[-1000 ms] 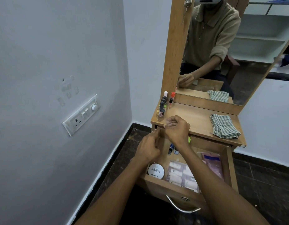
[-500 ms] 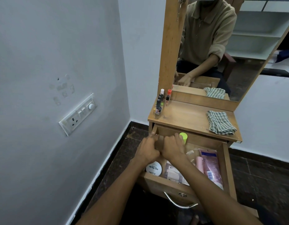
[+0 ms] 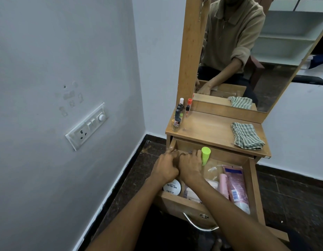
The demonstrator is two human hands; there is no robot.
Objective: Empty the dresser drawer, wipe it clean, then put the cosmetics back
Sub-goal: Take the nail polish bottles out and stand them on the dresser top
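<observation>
The wooden dresser drawer [image 3: 253, 187] is pulled out. My left hand [image 3: 166, 167] and my right hand [image 3: 190, 165] sit side by side at its back left corner, fingers curled down; whatever lies under them is hidden. A lime green bottle [image 3: 205, 156] stands just right of my right hand. A white round jar [image 3: 172, 187] lies at the front left, below my left wrist. Pink tubes [image 3: 236, 185] and flat packets fill the right and front of the drawer. Several small nail polish bottles [image 3: 178, 116] stand on the left of the dresser top [image 3: 207, 129].
A folded green checked cloth [image 3: 246, 135] lies on the right of the dresser top. The mirror [image 3: 247, 51] rises behind it. The wall with a switch plate [image 3: 88, 125] is close on the left. A metal handle [image 3: 198, 226] juts from the drawer front.
Both hands came down from the dresser top's front edge into the drawer's back left corner. The view shifted, showing more of the drawer and the green bottle.
</observation>
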